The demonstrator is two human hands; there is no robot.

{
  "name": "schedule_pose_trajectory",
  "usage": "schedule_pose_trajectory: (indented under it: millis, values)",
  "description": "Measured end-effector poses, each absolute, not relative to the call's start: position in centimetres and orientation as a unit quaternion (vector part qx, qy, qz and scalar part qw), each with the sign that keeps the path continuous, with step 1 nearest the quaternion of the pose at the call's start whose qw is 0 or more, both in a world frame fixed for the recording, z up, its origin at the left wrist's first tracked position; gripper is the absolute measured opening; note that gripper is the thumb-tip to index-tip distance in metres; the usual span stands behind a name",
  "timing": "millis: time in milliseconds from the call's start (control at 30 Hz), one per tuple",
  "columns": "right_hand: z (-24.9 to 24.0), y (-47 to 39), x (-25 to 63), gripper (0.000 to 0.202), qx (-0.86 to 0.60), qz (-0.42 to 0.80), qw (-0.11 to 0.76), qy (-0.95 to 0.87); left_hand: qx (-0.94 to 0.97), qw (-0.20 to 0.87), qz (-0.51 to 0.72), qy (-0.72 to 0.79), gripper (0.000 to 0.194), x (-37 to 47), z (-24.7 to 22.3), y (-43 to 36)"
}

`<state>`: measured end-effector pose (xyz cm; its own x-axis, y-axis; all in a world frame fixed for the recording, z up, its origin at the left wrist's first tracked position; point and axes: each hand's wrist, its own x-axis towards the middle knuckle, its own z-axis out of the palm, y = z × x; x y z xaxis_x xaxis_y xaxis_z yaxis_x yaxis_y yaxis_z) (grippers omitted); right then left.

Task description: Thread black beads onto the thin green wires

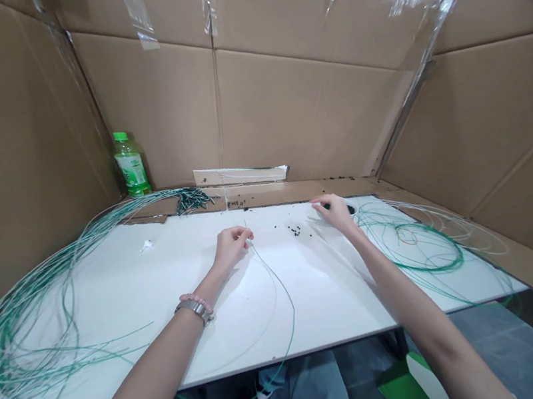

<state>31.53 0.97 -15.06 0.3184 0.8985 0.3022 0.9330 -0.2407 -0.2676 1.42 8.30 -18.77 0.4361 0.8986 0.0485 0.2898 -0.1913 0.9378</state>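
My left hand (233,244) is closed in a pinch on a thin green wire (292,303), whose tip pokes up above the fingers. From there the wire bows to the right and hangs in a loop below the table's front edge. My right hand (334,211) is at the far right of the table, beside a dark pile of small black pieces (351,209) that it partly covers. Its thumb and forefinger are close together; anything between them is too small to make out. Several loose black bits (294,230) lie between the hands.
A large bundle of green and white wires (8,355) spreads over the left side, its dark ends (192,200) at the back. Coiled wires (433,261) lie at right. A green bottle (132,167) stands in the back left corner. Cardboard walls (310,91) enclose the white table (334,310).
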Motion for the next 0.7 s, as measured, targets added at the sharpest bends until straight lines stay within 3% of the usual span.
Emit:
schedule_pose_trajectory:
  millis: [167,367,700]
  values:
    - [-12.5,2.8,36.4,0.030,-0.860,-0.028,0.147,-0.488,0.703,0.480,0.315,0.420,0.027,1.5,-18.8,8.4]
    - [-13.5,4.3,37.7,0.031,-0.885,0.017,0.101,-0.455,0.703,0.474,0.315,0.426,0.026,1.4,-18.6,8.2]
    - [-13.4,3.0,38.2,0.029,-0.876,0.013,0.131,-0.465,0.705,0.479,0.298,0.429,0.028,1.6,-18.9,8.3]
